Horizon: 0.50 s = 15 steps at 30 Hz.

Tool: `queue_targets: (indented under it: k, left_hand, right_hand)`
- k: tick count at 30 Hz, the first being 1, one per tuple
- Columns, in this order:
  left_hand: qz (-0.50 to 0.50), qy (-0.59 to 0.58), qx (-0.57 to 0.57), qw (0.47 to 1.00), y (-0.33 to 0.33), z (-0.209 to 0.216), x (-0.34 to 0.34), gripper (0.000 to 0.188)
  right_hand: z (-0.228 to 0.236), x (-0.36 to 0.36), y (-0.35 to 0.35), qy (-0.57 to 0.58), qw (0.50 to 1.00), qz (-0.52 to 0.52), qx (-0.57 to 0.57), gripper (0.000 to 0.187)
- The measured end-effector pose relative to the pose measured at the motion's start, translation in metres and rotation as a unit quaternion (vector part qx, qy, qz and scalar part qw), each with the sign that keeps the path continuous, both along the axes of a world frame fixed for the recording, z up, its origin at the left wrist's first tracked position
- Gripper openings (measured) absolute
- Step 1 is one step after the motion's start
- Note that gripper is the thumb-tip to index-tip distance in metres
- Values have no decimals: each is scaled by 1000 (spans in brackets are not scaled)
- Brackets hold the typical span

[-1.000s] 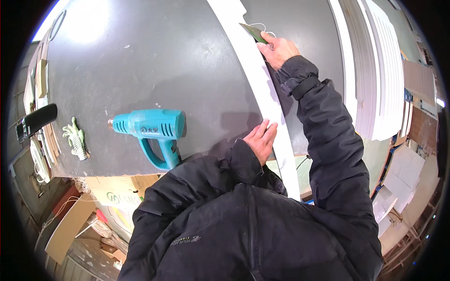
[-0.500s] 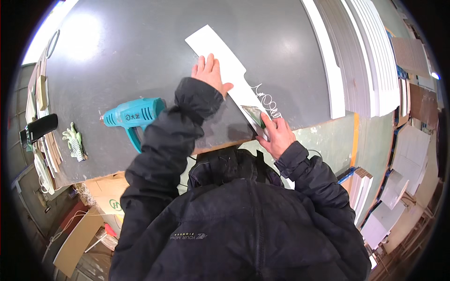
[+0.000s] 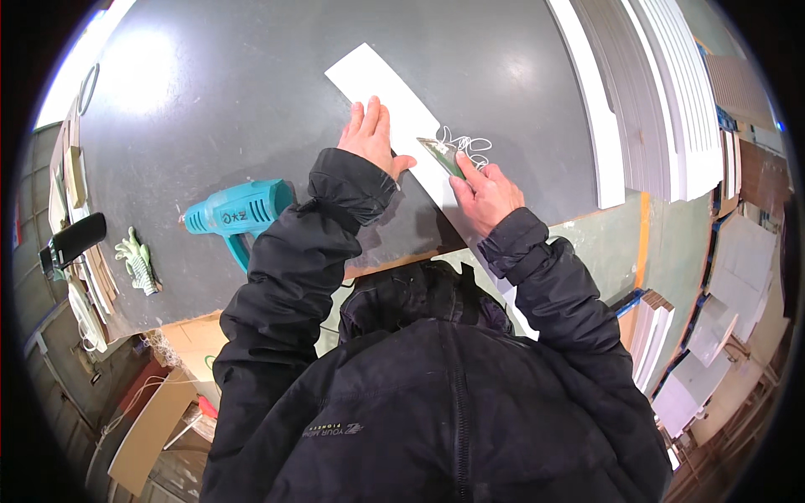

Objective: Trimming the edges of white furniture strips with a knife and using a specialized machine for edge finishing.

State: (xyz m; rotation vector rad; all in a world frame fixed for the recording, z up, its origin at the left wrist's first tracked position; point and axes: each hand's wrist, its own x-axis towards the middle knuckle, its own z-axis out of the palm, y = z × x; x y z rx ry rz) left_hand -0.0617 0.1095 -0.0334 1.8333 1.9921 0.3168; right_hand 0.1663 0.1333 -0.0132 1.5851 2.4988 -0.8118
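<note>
A long white strip of board (image 3: 377, 77) lies slantwise on the dark table, its near end running past the table edge under my right forearm. My left hand (image 3: 369, 138) rests flat across its left side, fingers stretched out and thumb spread. In my right hand (image 3: 490, 197) is a flat, pointed metal blade (image 3: 442, 158), pinched between thumb and fingers. The blade lies over the strip's right edge, its tip close to a step in that edge. Thin white curled shavings (image 3: 470, 141) sit beside the blade. Part of the blade is hidden by my fingers.
A teal heat gun (image 3: 239, 210) lies left of my left sleeve on the dark table (image 3: 260, 92). Farther left are a pale glove (image 3: 134, 256) and a black object (image 3: 75, 241). Stacked white and grey boards (image 3: 646, 109) line the table's right side.
My right hand and the blade have moved away from me along the strip's right edge, to near the step. The shavings have shifted that way too. My left hand has hardly moved.
</note>
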Motion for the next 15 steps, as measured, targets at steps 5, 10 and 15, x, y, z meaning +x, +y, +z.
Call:
queue_targets:
  k: [5,10,15]
  left_hand:
    - [-8,-15,26,1000,0,0,-4,90]
    - [-4,-6,7,1000,0,1,-3,90]
    - [-12,-10,21,1000,0,1,-5,89]
  right_hand:
    - [-4,-12,-1,26,999,-31,17,43]
    - [-11,-4,-3,38,999,-23,31,43]
    - [-4,-11,2,31,999,-29,31,43]
